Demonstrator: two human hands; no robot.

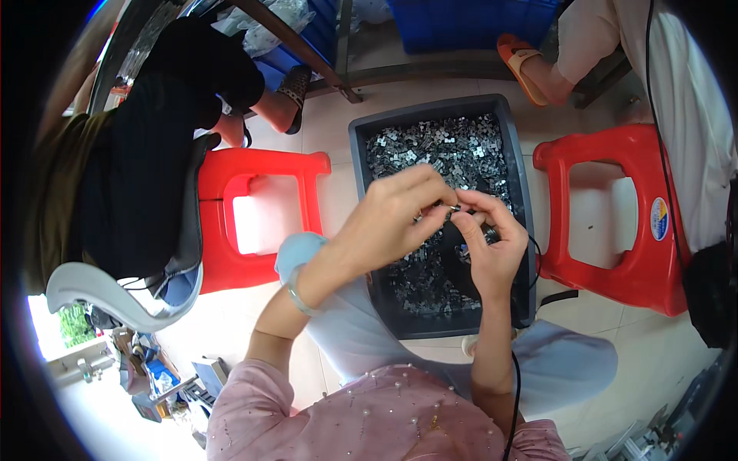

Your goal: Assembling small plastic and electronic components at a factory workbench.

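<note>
Over a dark grey plastic tub, my two hands meet at the fingertips. My left hand is closed in a pinch, and my right hand pinches from the other side. Between them shows a small dark and shiny metal part; its exact kind is too small to make out, and fingers cover much of it. Many small flat metal pieces fill the far part of the tub and lie more thinly in the near part. My hands hide some of the middle.
Red plastic stools stand left and right of the tub. People sit on both sides, with a sandalled foot at the far right. A blue crate stands beyond. A black cable runs along my right arm.
</note>
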